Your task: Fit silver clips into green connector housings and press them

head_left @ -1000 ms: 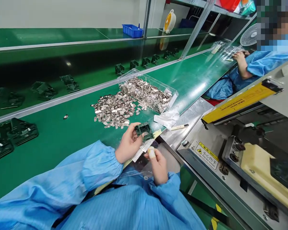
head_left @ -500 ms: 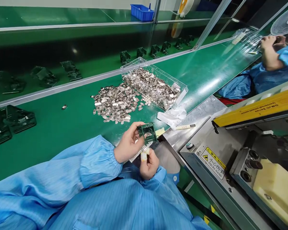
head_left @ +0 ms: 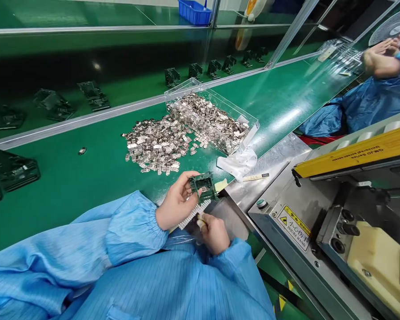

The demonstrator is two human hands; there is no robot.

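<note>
My left hand [head_left: 177,202] grips a dark green plastic frame [head_left: 204,186] with an open middle, its thumb on the lower edge. A small metal piece shows inside the frame by the thumb tip. Beneath the frame is a row of whitish, comb-like pieces [head_left: 190,216], partly covered by the left hand. Just below it, my right hand [head_left: 215,233] is closed in a pinch, with pale yellow covers on its fingertips. Whatever sits between those fingers cannot be made out.
A heap of small metal parts [head_left: 156,144] lies beside a clear tray [head_left: 255,131] of more. A white cloth [head_left: 238,163] and a cutter-like tool [head_left: 256,177] lie near the machine [head_left: 286,195] on the right. Green frames [head_left: 16,171] stand left. A co-worker's hands [head_left: 382,58] are far right.
My right hand has moved slightly right and down from the frame, turning so its back shows more. The left hand keeps hold of the green frame. The co-worker's hands have risen.
</note>
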